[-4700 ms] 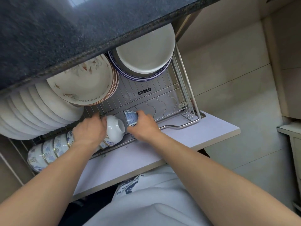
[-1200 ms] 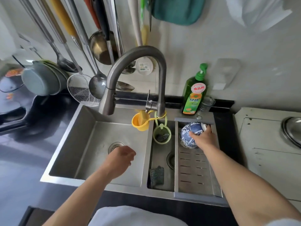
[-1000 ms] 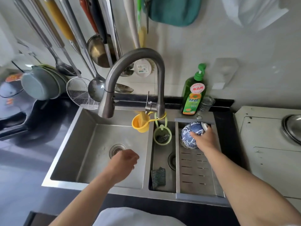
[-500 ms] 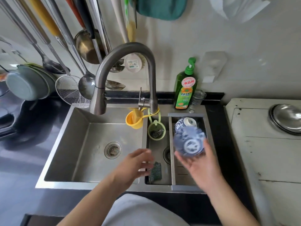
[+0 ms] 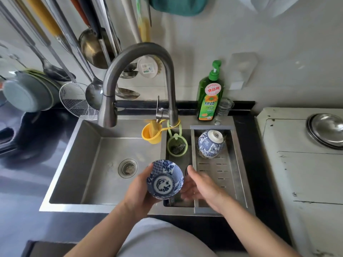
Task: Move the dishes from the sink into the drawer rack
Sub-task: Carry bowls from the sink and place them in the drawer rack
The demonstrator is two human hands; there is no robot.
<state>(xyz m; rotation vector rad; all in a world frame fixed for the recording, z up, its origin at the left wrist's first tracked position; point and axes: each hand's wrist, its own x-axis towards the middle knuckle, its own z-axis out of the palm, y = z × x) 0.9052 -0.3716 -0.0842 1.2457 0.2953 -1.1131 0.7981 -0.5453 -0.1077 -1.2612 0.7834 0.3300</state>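
We hold a small blue-and-white bowl (image 5: 164,179) in our left hand (image 5: 141,190), fingers curled around its outer wall from below and to the left, so the round glazed inside faces up at us, with a painted disc at the bottom and patterned panels climbing the flared sides. It sits above the divider between the two basins of the steel sink (image 5: 89,164). Our right hand (image 5: 202,186) hangs just beside the bowl, palm turned toward it and fingers spread loose, gripping nothing; whether a fingertip touches the rim we cannot tell.

A second bowl (image 5: 210,143), rounder and taller, lies tilted upside down at the far end of the slotted metal drain tray (image 5: 219,173) that spans the right basin, its white foot ring pointing up and back. The brushed, curved faucet (image 5: 141,75) arches over the left basin, whose round drain (image 5: 128,167) shows below. A yellow plastic cup (image 5: 150,135) and a pale green ring holder (image 5: 177,146) hang from the faucet base, and a green soap bottle (image 5: 210,93) stands behind the tray.
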